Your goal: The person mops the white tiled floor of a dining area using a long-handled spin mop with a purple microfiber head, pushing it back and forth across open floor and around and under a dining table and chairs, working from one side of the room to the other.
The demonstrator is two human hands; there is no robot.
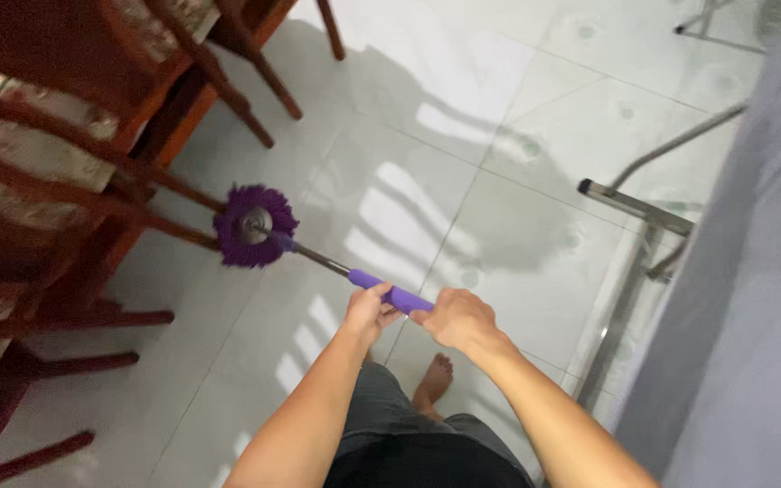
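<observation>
Both hands are closed around the purple grip of a spin mop (318,258), the left hand (369,312) ahead of the right hand (459,319). Its round purple mop head (254,226) lies on the white tiled floor (499,117), just beside the dark wooden chair legs (151,212). A push further left could snag it on those rungs. A metal frame (630,206) closes the right; open tile lies ahead.

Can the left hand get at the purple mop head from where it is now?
Probably not directly: the left hand grips the purple handle beside the right hand, and the mop head lies at the pole's far end by the wooden chair legs. Nothing blocks it.
</observation>
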